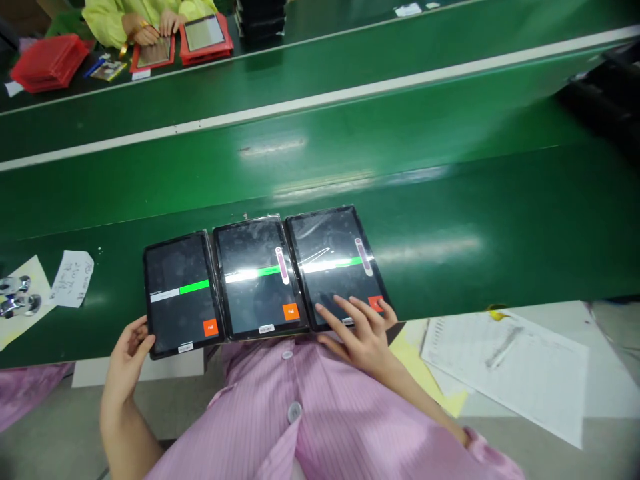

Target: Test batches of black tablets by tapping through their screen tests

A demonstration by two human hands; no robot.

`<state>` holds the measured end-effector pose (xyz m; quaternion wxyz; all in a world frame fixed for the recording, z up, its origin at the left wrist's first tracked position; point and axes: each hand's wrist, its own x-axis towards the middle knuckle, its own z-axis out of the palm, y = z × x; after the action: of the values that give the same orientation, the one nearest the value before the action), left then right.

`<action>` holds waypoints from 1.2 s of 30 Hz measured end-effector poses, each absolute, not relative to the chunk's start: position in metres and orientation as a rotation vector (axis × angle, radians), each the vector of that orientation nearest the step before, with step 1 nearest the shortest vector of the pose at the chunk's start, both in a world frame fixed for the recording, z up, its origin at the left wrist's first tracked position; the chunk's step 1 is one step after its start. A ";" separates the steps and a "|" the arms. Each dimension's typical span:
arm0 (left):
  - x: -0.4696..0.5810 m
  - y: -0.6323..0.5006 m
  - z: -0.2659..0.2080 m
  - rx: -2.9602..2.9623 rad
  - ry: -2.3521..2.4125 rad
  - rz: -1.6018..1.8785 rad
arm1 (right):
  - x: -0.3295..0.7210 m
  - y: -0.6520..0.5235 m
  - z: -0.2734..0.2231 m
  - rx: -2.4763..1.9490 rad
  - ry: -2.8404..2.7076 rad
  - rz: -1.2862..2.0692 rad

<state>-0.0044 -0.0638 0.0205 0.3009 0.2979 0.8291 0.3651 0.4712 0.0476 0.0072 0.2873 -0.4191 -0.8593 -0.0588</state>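
I see the left hand (pixel 126 360) at ten o'clock from the torso (pixel 265 413), fingers (pixel 132 331) curled; at one o'clock, the right hand (pixel 366 337) spreads its fingers toward eleven.

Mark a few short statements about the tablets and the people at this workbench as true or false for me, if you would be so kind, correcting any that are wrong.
1. Three tablets lie side by side on the green table. True.
2. The right hand is over the middle tablet. False: it is over the rightmost tablet.
3. The left hand is at the near left corner of the leftmost tablet. True.
4. The leftmost tablet's orange square is at its screen's top. False: it is near the lower right corner.
5. The co-worker opposite has yellow sleeves. True.
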 end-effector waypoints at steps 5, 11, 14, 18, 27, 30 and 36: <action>0.015 -0.068 0.015 0.827 2.310 1.136 | 0.465 0.044 -0.009 -1.115 -2.372 -0.199; 0.029 -0.069 0.007 0.771 2.300 1.248 | 0.465 0.047 -0.016 -1.116 -2.327 -0.275; 0.036 -0.066 0.016 0.865 2.373 1.208 | 0.465 0.050 -0.018 -1.053 -2.331 -0.363; 0.065 -0.060 0.035 1.431 2.653 0.839 | 0.467 0.049 -0.023 -1.058 -2.370 -0.438; 0.139 -0.038 0.021 2.580 2.226 0.598 | 0.472 0.044 -0.051 -1.059 -2.055 -0.502; 0.143 -0.032 0.017 2.612 2.268 0.638 | 0.473 0.046 -0.053 -1.061 -2.021 -0.561; 0.141 -0.030 0.017 2.593 2.261 0.637 | 0.476 0.047 -0.058 -1.035 -2.042 -0.610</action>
<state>0.1409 -0.0295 0.0168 -0.1775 0.7293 0.6360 0.1793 0.4765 0.0471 -0.0576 0.3765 -0.4048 -0.7984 -0.2386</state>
